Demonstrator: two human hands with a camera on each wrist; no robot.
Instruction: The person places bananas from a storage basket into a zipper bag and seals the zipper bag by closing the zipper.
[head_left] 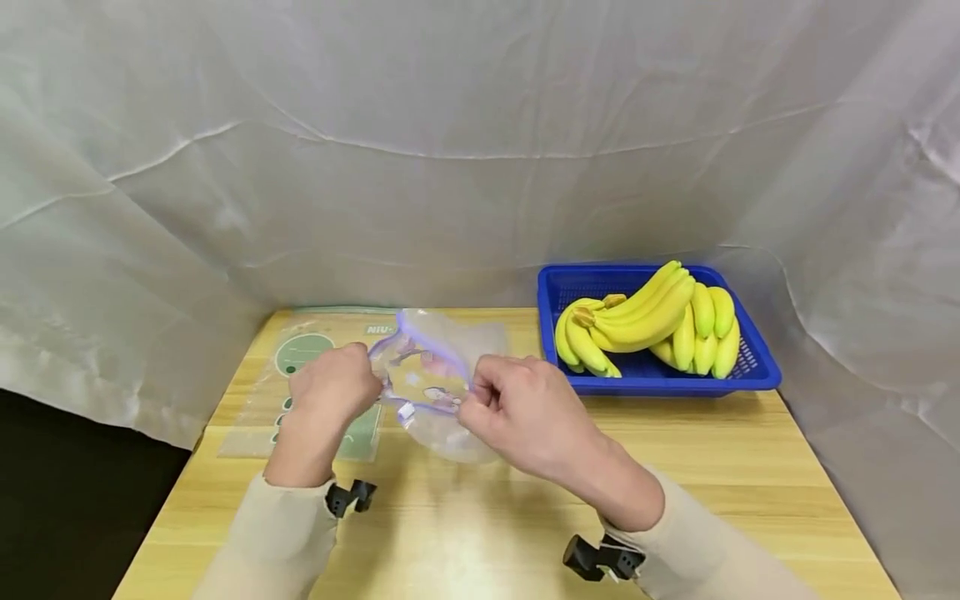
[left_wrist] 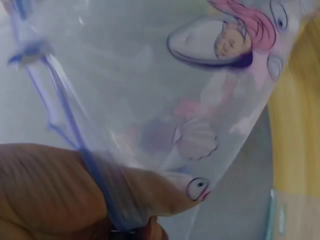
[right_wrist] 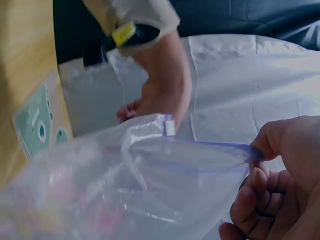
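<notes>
A clear zip bag (head_left: 446, 435) with a blue-purple zip strip and printed cartoon figures is held above the table, its mouth spread apart. My left hand (head_left: 333, 387) grips the left end of the rim; in the left wrist view the thumb (left_wrist: 150, 187) lies against the clear film, near a printed shell. At the rim's other end my right hand (head_left: 528, 412) pinches the blue strip between thumb and finger, clearer in the right wrist view. A white slider (right_wrist: 170, 128) sits on the zip near the left hand. No contents are visible through the bag's mouth.
At the back right of the wooden table (head_left: 465, 533) stands a blue plastic basket (head_left: 660, 386) holding several bunches of bananas (head_left: 645, 317). Flat on the left lies a clear plastic sheet or bag with green print (head_left: 303, 352). Grey-white curtains (head_left: 480, 208) border the table.
</notes>
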